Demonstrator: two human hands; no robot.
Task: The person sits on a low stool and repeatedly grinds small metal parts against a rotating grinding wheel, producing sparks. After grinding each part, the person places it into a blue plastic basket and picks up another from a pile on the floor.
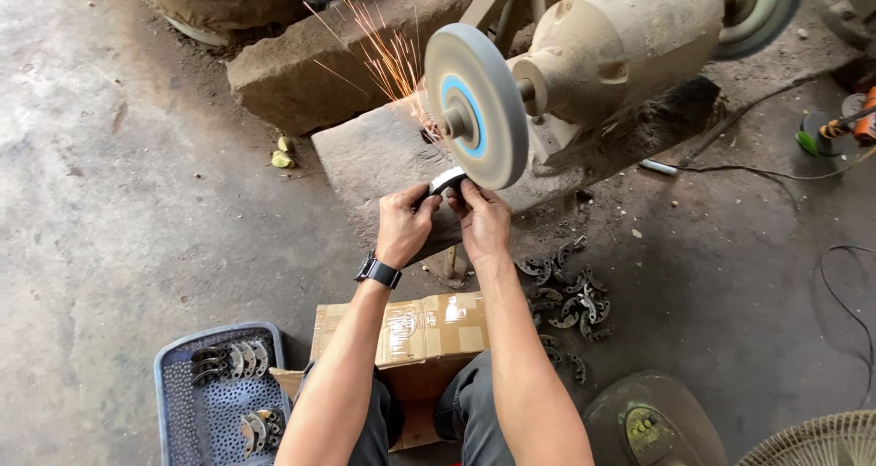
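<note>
Everything here sits around the grinding wheel [476,105], so I'll place things by it. Far down to its left, on the floor, is a blue perforated basket [219,393] with a few curved metal pieces in it. Nearer, below the wheel, a taped cardboard box [438,329] rests between the person's knees.

The left hand [404,224] is just under the wheel's lower edge, fingers clamped on one end of a small curved metal piece [447,179]. The right hand [484,221] pinches the other end, so both hands are closed on it and the piece is pressed against the wheel's rim. Sparks [383,51] fly up and away to the wheel's left, over a stone block [347,55].

What worries me is how close the bare fingertips are to the spinning rim. The piece is small; if it snags it could be flung out, or a finger could be pulled onto the abrasive. It will likely heat up too, and a flinch could loosen the grip.

Down to the wheel's right, a heap of dark metal pieces [566,297] lies on the floor, and a loose cable [839,293] trails further right, a trip hazard.
</note>
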